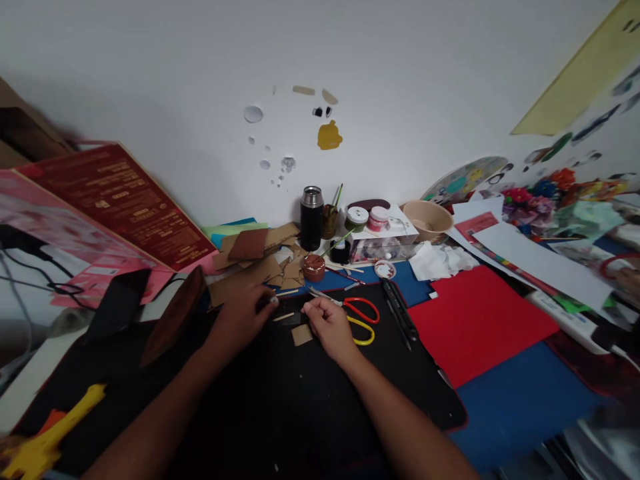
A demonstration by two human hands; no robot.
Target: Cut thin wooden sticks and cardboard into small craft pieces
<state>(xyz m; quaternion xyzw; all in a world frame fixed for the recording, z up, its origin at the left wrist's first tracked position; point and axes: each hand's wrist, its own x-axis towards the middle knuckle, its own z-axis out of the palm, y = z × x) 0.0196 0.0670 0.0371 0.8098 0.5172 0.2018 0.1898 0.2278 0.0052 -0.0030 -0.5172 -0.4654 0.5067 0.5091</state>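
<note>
My left hand [244, 312] hovers over the black mat [300, 413] with fingers curled; a tiny whitish spot shows at its fingertips, too small to name. Opposite it, my right hand [329, 325] is closed in a pinch, and whatever it holds, if anything, is hidden. Between the hands lie a small square of cardboard [302, 335] and a short thin wooden stick [283, 317]. Scissors [361, 319] with one red and one yellow handle rest just beyond my right hand, blades partly behind it.
Cardboard scraps [260, 267], a black thermos [311, 223] and a jar of brown paint [314, 267] stand behind. To the right are a black utility knife [399, 312], red paper [480, 327] and a beige bowl [428, 221]. A yellow object [65, 433] sits at front left.
</note>
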